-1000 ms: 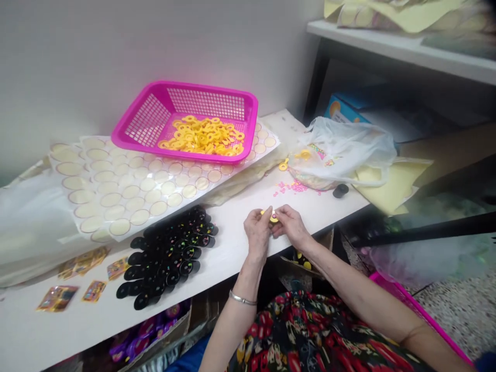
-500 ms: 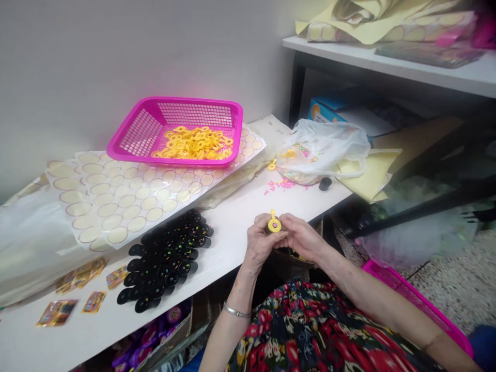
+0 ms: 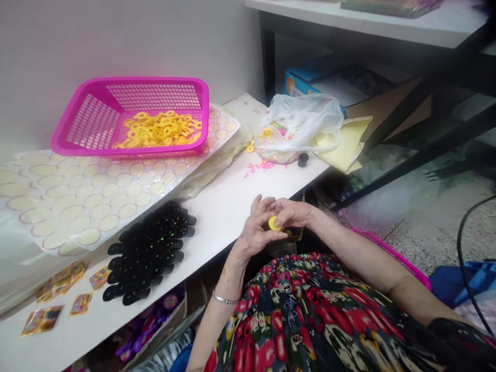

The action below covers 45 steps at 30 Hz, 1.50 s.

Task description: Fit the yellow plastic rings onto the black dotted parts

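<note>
the left hand (image 3: 253, 235) has thumb and fingers closed in on a small yellow disc (image 3: 274, 223), its upper fingers loosely stretched. the right hand (image 3: 295, 213) is bent inward, fingertips against the disc's right side; the rest of those fingers is hidden, so i cannot tell how firmly they grip. the disc sits between both hands, at the near edge of the white table (image 3: 220, 212). a metal bracelet (image 3: 226, 298) rings the left wrist.

beyond the hands, pink bits (image 3: 260, 166) are scattered beside a white plastic bag (image 3: 306, 119), with a black cylinder (image 3: 303, 160) to its near right. to the left, black pieces (image 3: 149, 253) lie packed in rows, and farther left are shiny cards (image 3: 42, 320). far left, a pink basket (image 3: 129, 151) of yellow ring pieces (image 3: 163, 129) stands on sheets printed with circles (image 3: 93, 201).
</note>
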Available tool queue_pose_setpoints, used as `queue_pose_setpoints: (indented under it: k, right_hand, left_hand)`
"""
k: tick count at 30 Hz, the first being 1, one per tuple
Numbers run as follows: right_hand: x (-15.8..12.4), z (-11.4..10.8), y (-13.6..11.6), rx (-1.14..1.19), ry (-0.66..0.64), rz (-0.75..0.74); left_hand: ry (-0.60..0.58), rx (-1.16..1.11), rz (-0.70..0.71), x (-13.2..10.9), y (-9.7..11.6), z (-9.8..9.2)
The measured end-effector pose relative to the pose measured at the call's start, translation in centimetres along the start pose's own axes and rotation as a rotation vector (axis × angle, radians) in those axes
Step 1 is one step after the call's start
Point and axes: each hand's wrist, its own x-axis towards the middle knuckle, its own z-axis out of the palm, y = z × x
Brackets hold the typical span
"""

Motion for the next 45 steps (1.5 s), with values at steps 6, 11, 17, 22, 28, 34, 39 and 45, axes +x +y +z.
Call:
queue_pose_setpoints:
  k: [6,11,17,22,28,34,39,45]
  right_hand:
    - [-0.2,0.1,-0.5,-0.205,0.002,-0.055]
    - [-0.5,0.3,0.2,-0.226,0.022,-0.127]
    - [-0.9,-0.8,3.2,-0.479,0.142,-0.13]
    - [-0.6,-2.9,5.2,-1.219,0.273,0.047]
    - [1.0,-3.2,4.0,-1.481,0.289,0.229]
    - [1.6,-4.6,3.6,-1.302,0.181,0.28]
    - [0.2,-3.7,1.5,-1.236,0.163,0.221]
    - [3.4,-1.8,-4.8,-1.139,0.35,-0.207]
  left_hand:
    - [-0.024,0.097,0.082,0.2,0.0,0.8]
    - [-0.029,0.22,0.166,0.3,0.2,1.4]
    - [-0.09,0.276,0.092,-0.9,-1.2,1.1]
    - [0.485,0.457,0.034,-4.6,-2.5,-3.4]
    - [0.956,1.146,-0.582,-7.6,-3.4,-8.1]
    - [0.794,1.411,-0.68,-7.2,-4.8,-8.7]
    - [0.906,1.308,-0.518,-7.5,-4.5,-8.7]
    - [0.94,1.018,-0.065,-4.7,-4.4,-6.1]
